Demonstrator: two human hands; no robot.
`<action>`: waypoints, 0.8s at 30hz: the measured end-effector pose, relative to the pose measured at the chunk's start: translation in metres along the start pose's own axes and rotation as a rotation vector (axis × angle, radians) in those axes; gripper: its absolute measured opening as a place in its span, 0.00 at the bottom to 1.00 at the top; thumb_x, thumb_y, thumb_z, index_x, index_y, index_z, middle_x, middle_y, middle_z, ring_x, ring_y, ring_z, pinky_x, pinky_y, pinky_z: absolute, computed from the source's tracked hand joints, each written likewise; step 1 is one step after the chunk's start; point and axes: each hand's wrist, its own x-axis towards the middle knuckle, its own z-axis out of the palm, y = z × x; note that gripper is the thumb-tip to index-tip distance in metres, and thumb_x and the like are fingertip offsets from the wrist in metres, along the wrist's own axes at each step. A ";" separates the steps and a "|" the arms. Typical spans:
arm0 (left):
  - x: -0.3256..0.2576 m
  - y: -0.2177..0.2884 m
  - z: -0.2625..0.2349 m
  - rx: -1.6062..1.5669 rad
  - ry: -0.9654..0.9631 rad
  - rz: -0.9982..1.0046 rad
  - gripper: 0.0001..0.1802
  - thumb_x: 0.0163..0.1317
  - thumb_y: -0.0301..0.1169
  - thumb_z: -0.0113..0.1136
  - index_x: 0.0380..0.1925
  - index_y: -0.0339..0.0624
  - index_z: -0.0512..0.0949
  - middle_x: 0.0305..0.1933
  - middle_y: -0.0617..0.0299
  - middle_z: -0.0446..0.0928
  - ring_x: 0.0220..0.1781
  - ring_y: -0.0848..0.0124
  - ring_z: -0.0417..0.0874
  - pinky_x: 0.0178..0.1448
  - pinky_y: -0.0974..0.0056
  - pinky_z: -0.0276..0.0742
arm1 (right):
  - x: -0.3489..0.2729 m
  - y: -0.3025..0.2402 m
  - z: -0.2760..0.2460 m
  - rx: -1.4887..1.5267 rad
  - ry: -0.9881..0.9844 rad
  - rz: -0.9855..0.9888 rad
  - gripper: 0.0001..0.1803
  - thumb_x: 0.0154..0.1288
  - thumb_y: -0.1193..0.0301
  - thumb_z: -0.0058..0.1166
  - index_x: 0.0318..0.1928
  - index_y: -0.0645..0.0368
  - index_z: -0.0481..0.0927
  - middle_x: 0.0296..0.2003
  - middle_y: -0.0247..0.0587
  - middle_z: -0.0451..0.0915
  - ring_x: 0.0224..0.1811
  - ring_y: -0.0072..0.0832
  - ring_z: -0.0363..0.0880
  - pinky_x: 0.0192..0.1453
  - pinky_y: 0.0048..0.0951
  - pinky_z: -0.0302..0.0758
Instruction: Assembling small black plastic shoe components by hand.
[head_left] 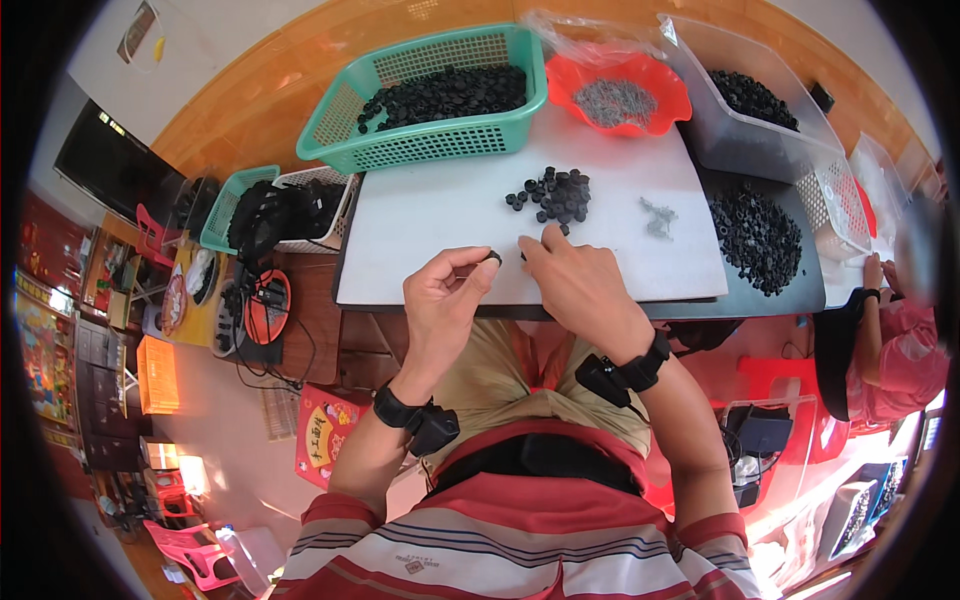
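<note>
Over the near edge of the white board point(430, 215), my left hand point(443, 292) pinches a small round black plastic cap point(493, 257) between thumb and fingertips. Close beside it on the right, my right hand point(588, 288) has its fingers bent and drawn together. A dark bit shows at its fingertips, too small to name. Just beyond the hands lies a loose pile of small black caps point(562, 195). To the right of that pile is a little heap of thin silvery metal pieces point(657, 217). Both wrists wear black straps with small box-shaped devices.
Behind the board stand a green basket point(420, 147) of black parts, a red bowl point(563, 75) of metal pieces and a clear bin point(735, 150). More black parts point(757, 240) spread on a dark mat at right. Another person's arm point(868, 335) is at far right.
</note>
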 end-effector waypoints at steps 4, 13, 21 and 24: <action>0.004 -0.001 -0.001 0.053 -0.043 0.008 0.12 0.67 0.26 0.70 0.48 0.33 0.85 0.42 0.63 0.85 0.40 0.79 0.82 0.46 0.72 0.80 | 0.003 0.004 0.008 -0.065 -0.027 -0.045 0.07 0.58 0.76 0.59 0.36 0.61 0.75 0.38 0.47 0.78 0.29 0.45 0.85 0.30 0.46 0.78; 0.043 0.026 -0.003 0.295 -0.030 0.269 0.10 0.66 0.25 0.70 0.47 0.35 0.85 0.41 0.63 0.86 0.40 0.79 0.83 0.45 0.72 0.80 | -0.014 0.005 -0.002 0.125 0.014 0.014 0.09 0.74 0.67 0.55 0.46 0.59 0.80 0.38 0.45 0.79 0.34 0.48 0.83 0.35 0.47 0.78; 0.180 0.065 -0.039 0.793 0.188 0.747 0.14 0.62 0.30 0.71 0.46 0.36 0.85 0.41 0.54 0.86 0.38 0.66 0.87 0.44 0.63 0.82 | -0.020 0.002 -0.006 0.240 0.113 0.039 0.10 0.73 0.68 0.58 0.46 0.62 0.80 0.39 0.47 0.79 0.33 0.49 0.82 0.35 0.46 0.78; 0.158 0.066 -0.014 0.702 0.174 0.730 0.14 0.62 0.31 0.71 0.45 0.34 0.85 0.41 0.53 0.87 0.38 0.64 0.87 0.45 0.61 0.83 | -0.024 0.009 -0.008 0.304 0.225 0.070 0.09 0.71 0.69 0.59 0.47 0.61 0.80 0.39 0.46 0.80 0.31 0.48 0.82 0.34 0.44 0.78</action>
